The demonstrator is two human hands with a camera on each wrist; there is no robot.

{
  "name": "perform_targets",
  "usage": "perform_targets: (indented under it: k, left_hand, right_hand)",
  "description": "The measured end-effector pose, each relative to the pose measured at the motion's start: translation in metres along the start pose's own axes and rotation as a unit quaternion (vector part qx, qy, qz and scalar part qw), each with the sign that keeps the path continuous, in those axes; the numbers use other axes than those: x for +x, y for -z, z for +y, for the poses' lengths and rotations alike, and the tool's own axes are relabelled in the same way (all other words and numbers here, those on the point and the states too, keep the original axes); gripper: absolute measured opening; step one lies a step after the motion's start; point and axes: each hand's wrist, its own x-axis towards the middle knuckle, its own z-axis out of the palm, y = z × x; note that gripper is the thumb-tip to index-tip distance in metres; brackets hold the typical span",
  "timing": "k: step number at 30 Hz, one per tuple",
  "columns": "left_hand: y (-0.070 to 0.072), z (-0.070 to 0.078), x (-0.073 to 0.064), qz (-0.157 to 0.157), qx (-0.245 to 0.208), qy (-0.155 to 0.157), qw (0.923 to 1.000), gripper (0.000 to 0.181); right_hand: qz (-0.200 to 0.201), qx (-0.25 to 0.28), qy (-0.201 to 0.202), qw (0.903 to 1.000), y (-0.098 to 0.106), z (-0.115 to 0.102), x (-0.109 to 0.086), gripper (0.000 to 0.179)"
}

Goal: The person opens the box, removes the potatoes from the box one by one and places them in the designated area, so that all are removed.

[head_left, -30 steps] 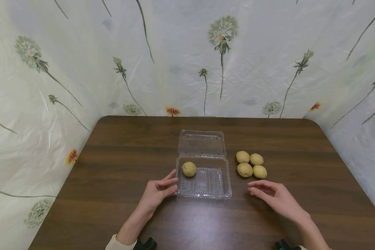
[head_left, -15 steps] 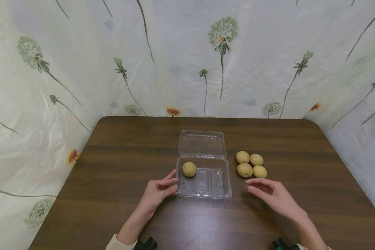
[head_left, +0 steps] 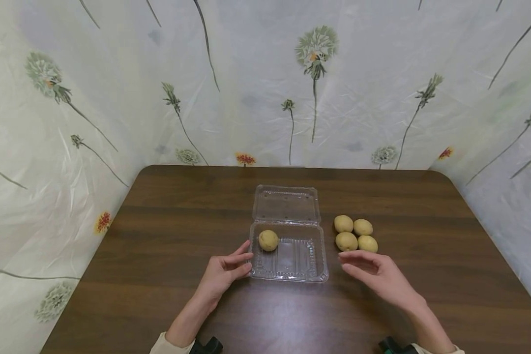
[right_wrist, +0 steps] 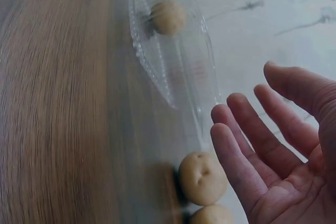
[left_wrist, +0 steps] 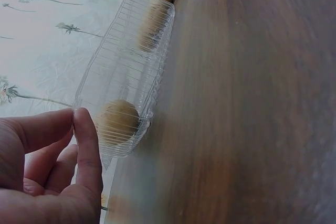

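Observation:
A clear plastic clamshell box lies unfolded on the table, its lid laid back behind it. One potato sits in the box's left back corner. My left hand pinches the box's left rim between thumb and fingers, as the left wrist view shows. To the right of the box, several potatoes stand grouped in two rows. My right hand hovers just in front of that group, holding nothing; its fingers are relaxed and apart in the right wrist view.
The brown wooden table has rounded far corners. Behind and beside it hangs a pale sheet printed with dandelions. Dark wrist straps show at both cuffs.
My right hand has shifted left, toward the box, passing in front of the potatoes. The left hand, the box and the potatoes have stayed in place.

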Motion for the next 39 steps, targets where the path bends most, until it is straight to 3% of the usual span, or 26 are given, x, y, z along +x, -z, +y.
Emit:
perform_targets:
  k: [19, 27, 39]
  left_hand:
    - [0.001, -0.002, 0.002, -0.002, -0.005, 0.005, 1.0000, 0.035]
    - [0.001, -0.001, 0.001, 0.000, -0.004, 0.003, 1.0000, 0.035]
    - [0.001, 0.000, 0.000, 0.001, -0.010, 0.004, 0.9999, 0.035]
  right_hand:
    - [0.008, 0.012, 0.037, 0.9992, -0.018, -0.010, 0.008, 0.025]
    - [-0.018, 0.052, 0.037, 0.9978, -0.024, -0.013, 0.011, 0.028]
    - [-0.042, 0.057, 0.039, 0.9967, -0.032, -0.019, 0.020, 0.032]
